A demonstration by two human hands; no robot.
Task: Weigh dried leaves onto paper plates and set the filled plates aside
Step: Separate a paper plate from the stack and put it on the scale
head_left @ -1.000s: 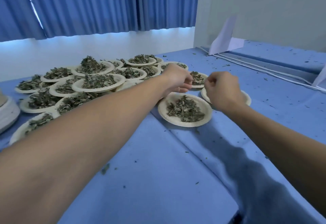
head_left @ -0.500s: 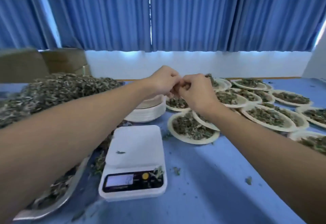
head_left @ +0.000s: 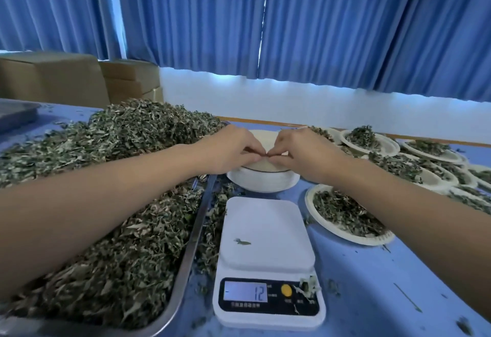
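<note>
Paper-plate stack (head_left: pixel 263 181) sits just behind the scale (head_left: pixel 268 233), where left hand (head_left: pixel 231 150) and right hand (head_left: pixel 305 154) meet, curled fingertips pinching its top plate (head_left: pixel 261 139); leaves (head_left: pixel 119 137) fill the tray (head_left: pixel 198 230) left.

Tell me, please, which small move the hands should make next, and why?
Probably lift the top plate free of the stack of empty plates and set it on the scale. The left hand and the right hand both pinch its near rim, and the platform holds only a leaf scrap, no plate.
</note>
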